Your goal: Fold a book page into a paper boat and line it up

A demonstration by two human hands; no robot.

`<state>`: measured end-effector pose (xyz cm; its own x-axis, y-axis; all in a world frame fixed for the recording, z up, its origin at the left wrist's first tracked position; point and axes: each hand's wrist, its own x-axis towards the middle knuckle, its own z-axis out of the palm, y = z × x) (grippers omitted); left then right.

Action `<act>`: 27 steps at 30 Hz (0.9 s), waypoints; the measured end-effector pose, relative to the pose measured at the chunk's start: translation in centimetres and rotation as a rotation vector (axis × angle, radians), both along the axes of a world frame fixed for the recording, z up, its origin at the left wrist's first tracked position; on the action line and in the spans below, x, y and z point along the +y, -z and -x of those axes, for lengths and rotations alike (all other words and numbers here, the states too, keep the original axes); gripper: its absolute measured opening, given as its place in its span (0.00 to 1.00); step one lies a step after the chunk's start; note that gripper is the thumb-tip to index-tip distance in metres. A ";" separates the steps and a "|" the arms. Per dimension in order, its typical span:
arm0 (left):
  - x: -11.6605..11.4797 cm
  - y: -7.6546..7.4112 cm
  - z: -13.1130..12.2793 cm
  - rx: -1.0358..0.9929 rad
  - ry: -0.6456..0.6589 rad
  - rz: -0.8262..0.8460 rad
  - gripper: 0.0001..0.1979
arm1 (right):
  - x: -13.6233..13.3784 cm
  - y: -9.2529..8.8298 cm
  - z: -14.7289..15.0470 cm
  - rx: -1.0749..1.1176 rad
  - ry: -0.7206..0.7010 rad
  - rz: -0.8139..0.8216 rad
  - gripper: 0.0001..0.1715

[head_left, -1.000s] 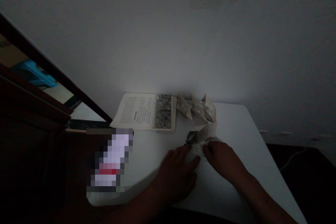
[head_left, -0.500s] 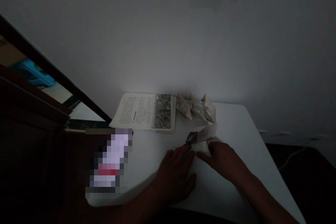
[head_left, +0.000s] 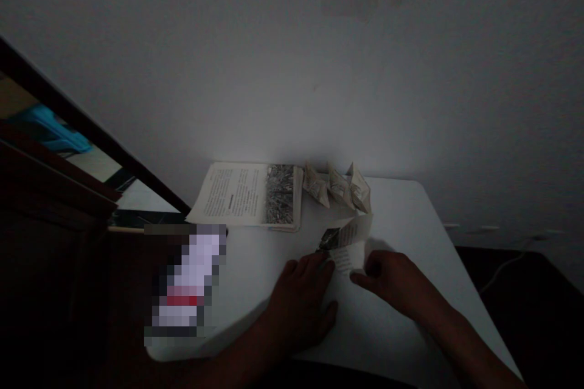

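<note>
A partly folded printed paper (head_left: 344, 255) lies on the white table, with a raised flap at its far side. My left hand (head_left: 303, 292) rests flat at the paper's left edge, fingers stretched forward and fingertips touching it. By the lower right corner of the paper is my right hand (head_left: 392, 279). Its fingers are curled in, while the thumb sticks out toward the corner, apart from the index finger; no grip on the paper shows. Three folded paper boats (head_left: 337, 186) stand in a row just beyond the paper.
An open book (head_left: 237, 194) with a dark picture lies at the back left of the table (head_left: 410, 213), against the wall. A blurred phone-like thing (head_left: 191, 279) lies at the left edge. A blue object (head_left: 50, 124) shows at far left, and a white cable (head_left: 506, 267) at right.
My right hand has drawn slightly right and down along the paper, baring more of its printed lower part. My left hand stays at the left edge. The view has shifted a little.
</note>
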<state>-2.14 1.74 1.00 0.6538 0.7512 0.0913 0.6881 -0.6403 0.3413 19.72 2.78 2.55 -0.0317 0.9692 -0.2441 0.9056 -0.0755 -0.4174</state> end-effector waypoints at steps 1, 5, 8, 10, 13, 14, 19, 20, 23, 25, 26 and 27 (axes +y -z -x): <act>0.0 0.0 0.0 0.001 -0.001 0.000 0.28 | 0.0 0.1 0.0 0.003 0.000 -0.002 0.20; 0.1 0.2 0.1 -0.005 0.010 -0.014 0.28 | -0.1 0.4 -0.2 0.014 -0.018 -0.024 0.19; 0.1 0.3 0.2 -0.013 0.019 -0.027 0.27 | -0.3 0.3 -0.1 0.007 -0.028 -0.053 0.17; 0.0 0.3 0.2 -0.018 0.021 -0.029 0.26 | -0.4 0.2 0.2 -0.025 -0.034 -0.093 0.16; 0.0 0.2 0.2 -0.022 0.025 -0.018 0.26 | -0.5 0.1 0.9 -0.078 -0.057 -0.234 0.13; 0.0 0.2 0.2 -0.023 0.023 -0.015 0.26 | -0.5 0.1 1.2 -0.084 -0.079 -0.290 0.12; 0.0 0.1 0.2 -0.056 0.017 -0.014 0.25 | -1.1 0.8 2.0 -0.002 -0.153 -0.406 0.12; 0.1 0.1 0.2 -0.065 0.019 -0.018 0.25 | -1.2 1.0 2.0 0.031 -0.127 -0.402 0.14; 0.0 0.2 0.2 -0.083 0.021 -0.027 0.25 | -1.8 1.4 1.7 0.111 -0.030 -0.409 0.20; 0.0 0.2 0.2 -0.085 0.021 -0.028 0.25 | -2.1 1.6 1.4 0.133 -0.015 -0.419 0.21; 0.0 0.2 0.2 -0.082 0.021 -0.029 0.25 | -2.2 1.6 1.3 0.135 -0.025 -0.419 0.19; 0.0 0.2 0.2 -0.078 0.022 -0.028 0.25 | -2.3 1.6 1.2 0.132 -0.038 -0.419 0.18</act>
